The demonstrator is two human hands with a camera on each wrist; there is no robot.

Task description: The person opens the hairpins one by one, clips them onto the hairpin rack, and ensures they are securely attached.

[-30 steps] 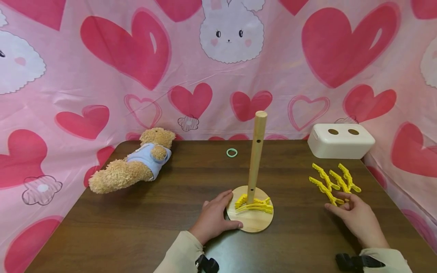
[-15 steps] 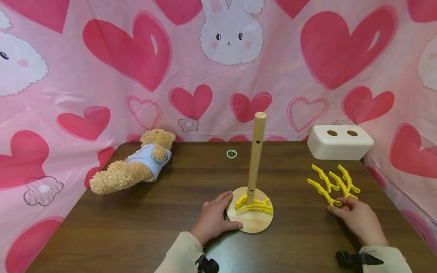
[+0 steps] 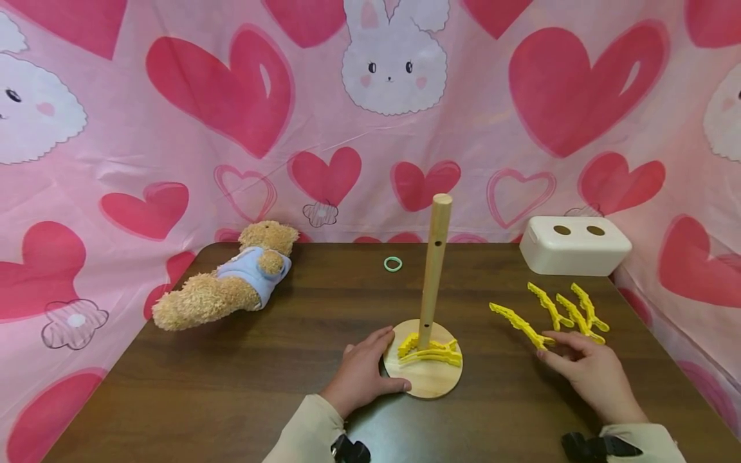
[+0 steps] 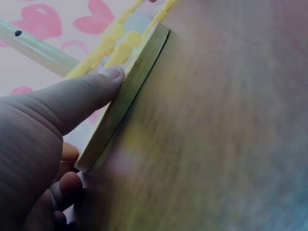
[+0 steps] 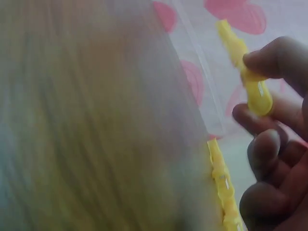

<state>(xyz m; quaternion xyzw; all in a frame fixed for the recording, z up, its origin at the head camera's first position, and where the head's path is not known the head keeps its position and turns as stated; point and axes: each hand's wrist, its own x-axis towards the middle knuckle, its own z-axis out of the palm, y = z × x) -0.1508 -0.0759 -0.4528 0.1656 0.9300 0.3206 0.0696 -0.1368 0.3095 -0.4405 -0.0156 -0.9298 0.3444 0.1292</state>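
Note:
My left hand (image 3: 365, 368) grips the left edge of the round base of a wooden post stand (image 3: 435, 276), which stands upright; the thumb lies on the base's rim (image 4: 130, 91) in the left wrist view. Yellow hair clips (image 3: 434, 355) lie on that base around the foot of the post. At the right, my right hand (image 3: 593, 373) pinches the tail end of another yellow alligator hair clip (image 3: 515, 320) between thumb and fingers. The right wrist view shows this held clip (image 5: 233, 45) off the table. Just beyond the hand lie 3 more yellow clips (image 3: 573, 308).
A white box with two round holes (image 3: 570, 254) stands at the back right. A teddy bear in a blue top (image 3: 243, 276) lies at the back left. A green ring (image 3: 393, 264) rests near the back edge of the brown table (image 3: 231, 386). Patterned cloth hangs behind.
The right hand has moved a little left with the pinched clip, taking it away from the other clips. The left hand keeps its hold on the stand's base.

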